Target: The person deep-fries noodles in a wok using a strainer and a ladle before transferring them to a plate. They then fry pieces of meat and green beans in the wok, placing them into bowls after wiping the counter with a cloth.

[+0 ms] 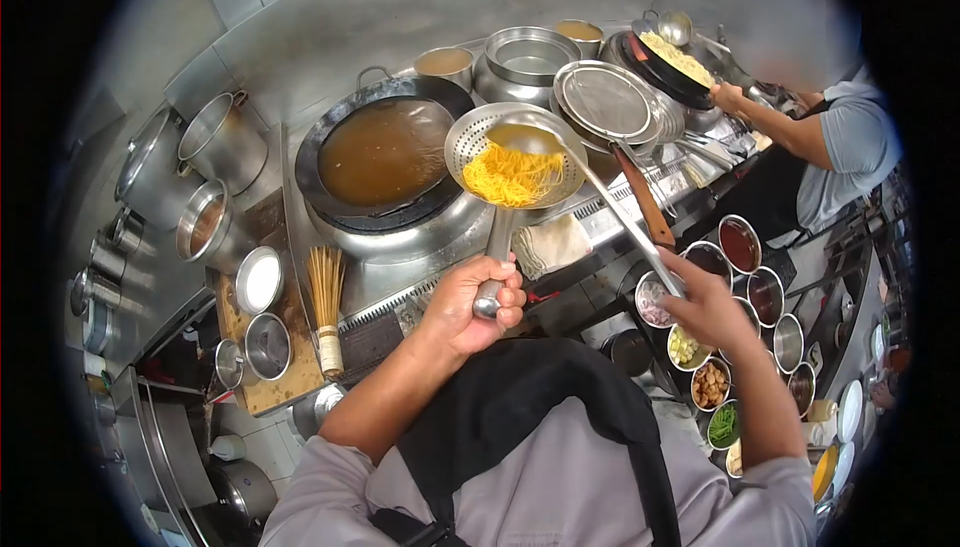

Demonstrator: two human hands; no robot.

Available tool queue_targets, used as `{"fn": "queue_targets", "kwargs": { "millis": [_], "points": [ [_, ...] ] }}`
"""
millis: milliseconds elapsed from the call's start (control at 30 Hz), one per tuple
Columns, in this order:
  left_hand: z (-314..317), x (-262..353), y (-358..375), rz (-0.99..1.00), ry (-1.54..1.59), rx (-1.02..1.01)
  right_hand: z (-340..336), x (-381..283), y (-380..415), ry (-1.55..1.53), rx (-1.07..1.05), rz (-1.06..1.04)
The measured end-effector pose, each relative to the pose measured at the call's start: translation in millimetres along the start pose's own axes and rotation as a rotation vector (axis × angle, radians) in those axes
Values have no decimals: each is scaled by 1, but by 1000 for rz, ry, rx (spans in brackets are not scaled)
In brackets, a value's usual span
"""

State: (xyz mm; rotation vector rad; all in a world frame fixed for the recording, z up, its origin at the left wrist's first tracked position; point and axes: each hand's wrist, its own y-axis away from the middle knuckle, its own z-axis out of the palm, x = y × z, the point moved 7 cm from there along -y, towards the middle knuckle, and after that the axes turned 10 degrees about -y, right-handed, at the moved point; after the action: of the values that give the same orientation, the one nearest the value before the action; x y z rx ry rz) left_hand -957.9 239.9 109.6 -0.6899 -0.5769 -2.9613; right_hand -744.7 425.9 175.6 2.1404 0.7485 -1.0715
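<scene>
My left hand [478, 299] is closed round the handle of a perforated metal strainer [465, 143], raised in front of me beside the wok. Yellow noodles [510, 176] lie in its bowl. In my right hand [700, 292] is the long handle of a ladle [525, 140], whose bowl rests over the noodles, inside the strainer. To the left of the strainer, a large black wok [325, 142] sits on the burner, with brown liquid [385, 152] in it.
A bamboo brush [327, 297] stands left of my left hand. Bowls of ingredients, including a bowl of green pieces [723, 425], are at lower right. At right, a co-worker [845, 142] tilts a pan of noodles [675, 59]. Metal pots [225, 142] line the left side.
</scene>
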Motion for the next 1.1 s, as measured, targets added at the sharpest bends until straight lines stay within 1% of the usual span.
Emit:
{"fn": "queue_targets", "kwargs": {
  "millis": [33, 67, 133, 167, 200, 267, 300, 333, 400, 433, 467, 533, 567, 600, 667, 700, 733, 800, 833, 867, 933, 967, 1000, 1067, 1100],
  "points": [
    [4, -2, -3, -26, 48, -11, 15, 10, -9, -66, -58, 26],
    [6, -2, -5, -48, 96, -20, 21, 8, -9, -153, -152, 4],
    [4, 5, -1, -55, 126, -21, 0, 14, -6, -167, -222, -48],
    [3, 7, 0, -64, 160, -23, -14, 15, 1, -116, -208, -7],
    [3, 7, -1, -60, 162, -21, -10, 9, -2, -114, -213, -8],
    [-1, 3, -6, -15, 59, -5, 2, -8, -5, 113, -17, -48],
    [0, 2, -6, -18, 61, -9, 20, -5, -9, 58, -33, -6],
    [3, 5, -6, -14, 83, -15, 27, 0, -13, -46, -109, 12],
    [2, 13, -3, -7, 100, -15, 5, 14, -13, -215, -241, -50],
    [-1, 18, -1, 4, 99, -10, -13, 14, -7, -188, -221, -9],
    [-3, 19, -1, 14, 102, -5, -18, 7, -7, -197, -163, -49],
    [-2, 17, -2, 22, 47, 20, 2, -21, -10, 10, -18, -55],
    [0, 16, -5, 8, 74, -7, 17, -2, -26, -71, -51, -121],
    [2, 18, -7, 2, 103, -33, 28, 4, -30, -222, -156, -26],
    [3, 28, 0, 7, 112, -36, 9, 3, -26, -306, -258, -22],
    [1, 33, 2, 27, 100, -20, -7, 2, -19, -191, -244, 29],
    [0, 35, 3, 47, 91, -3, -11, -1, -22, -207, -208, -50],
    [-3, 30, -2, 64, 46, 16, 6, -16, -29, 53, -25, -164],
    [0, 29, -3, 60, 58, 12, 24, -9, -33, -122, -63, -19],
    [3, 30, -3, 60, 68, 10, 32, -4, -35, -235, -156, -19],
    [2, 36, 1, 53, 108, -16, 10, -5, -28, -188, -262, -47],
    [-1, 38, 3, 46, 114, -12, -3, -6, -22, -173, -243, 2],
    [-3, 39, 3, 43, 124, -8, -8, 9, -31, -246, -236, -137],
    [-2, 32, 0, 59, 67, 13, 11, -18, -31, 69, -52, -72],
    [1, 29, -2, 53, 82, 0, 31, -5, -37, -138, -92, 0]
  ]
}}
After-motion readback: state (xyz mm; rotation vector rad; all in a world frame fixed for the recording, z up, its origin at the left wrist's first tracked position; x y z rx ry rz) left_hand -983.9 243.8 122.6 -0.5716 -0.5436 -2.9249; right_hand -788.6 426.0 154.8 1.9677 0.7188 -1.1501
